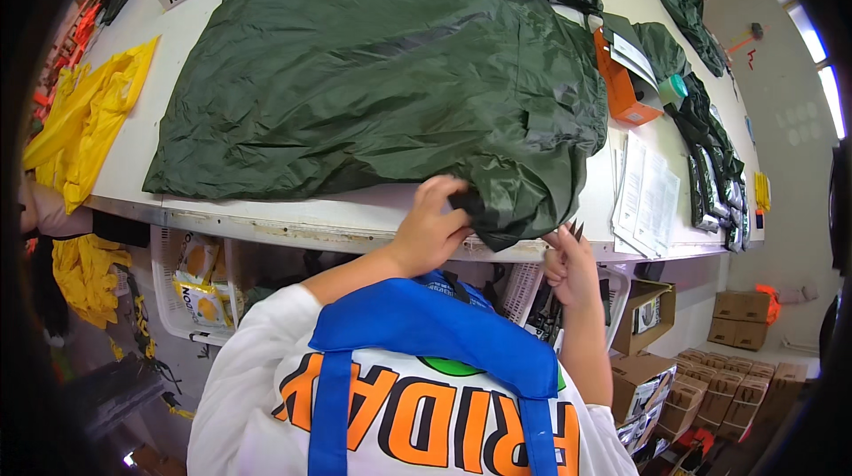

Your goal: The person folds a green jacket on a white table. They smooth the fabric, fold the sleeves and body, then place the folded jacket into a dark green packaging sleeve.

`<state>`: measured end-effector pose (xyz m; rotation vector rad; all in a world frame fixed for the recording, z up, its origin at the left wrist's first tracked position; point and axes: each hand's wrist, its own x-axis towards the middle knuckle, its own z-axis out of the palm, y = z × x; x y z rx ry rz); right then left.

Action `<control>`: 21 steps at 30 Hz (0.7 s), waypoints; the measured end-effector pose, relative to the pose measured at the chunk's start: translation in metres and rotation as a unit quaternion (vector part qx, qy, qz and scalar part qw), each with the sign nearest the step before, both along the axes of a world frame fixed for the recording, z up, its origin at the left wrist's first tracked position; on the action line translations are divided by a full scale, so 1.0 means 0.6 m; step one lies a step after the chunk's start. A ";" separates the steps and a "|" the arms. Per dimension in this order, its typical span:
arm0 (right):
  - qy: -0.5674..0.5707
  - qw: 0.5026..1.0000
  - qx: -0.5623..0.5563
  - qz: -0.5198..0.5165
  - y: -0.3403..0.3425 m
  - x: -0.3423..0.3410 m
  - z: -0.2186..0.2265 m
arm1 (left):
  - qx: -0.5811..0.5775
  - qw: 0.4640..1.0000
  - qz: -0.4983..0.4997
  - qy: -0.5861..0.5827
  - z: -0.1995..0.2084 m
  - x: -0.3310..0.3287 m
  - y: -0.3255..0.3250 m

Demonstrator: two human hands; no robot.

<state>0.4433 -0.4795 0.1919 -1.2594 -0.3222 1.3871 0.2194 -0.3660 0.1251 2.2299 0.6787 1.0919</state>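
Note:
A large dark green garment (355, 94) of thin, shiny, creased fabric lies spread across the white table (311, 219). At its near right corner, a gathered part hangs slightly over the table's front edge. My left hand (432, 228) is closed on the fabric there, its fingertips slightly blurred and partly hidden by a fold. My right hand (571, 265) is beside the same corner, with fingers curled round a small pair of thread snips (578, 232). Their dark pointed blades stick up past my fingers, and the rest is hidden in the hand.
An orange box (626, 86) with papers stands right of the garment, near paper sheets (646, 196) and packed dark bundles (710, 183). Yellow garments (102, 112) lie at left, near another person's arm (49, 210). White baskets (169, 281) sit below the table; cartons (643, 378) stand lower right.

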 end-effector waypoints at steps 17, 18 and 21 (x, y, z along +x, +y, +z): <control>-0.368 0.670 -0.091 0.638 0.208 0.195 -0.255 | -0.383 0.805 -0.279 0.358 0.048 -0.011 -0.090; -0.365 0.701 -0.070 0.609 0.204 0.209 -0.255 | -0.332 0.806 -0.248 0.423 0.069 -0.009 -0.076; -0.464 0.673 -0.104 0.566 0.195 0.244 -0.215 | -0.362 0.823 -0.157 0.408 0.186 -0.053 0.020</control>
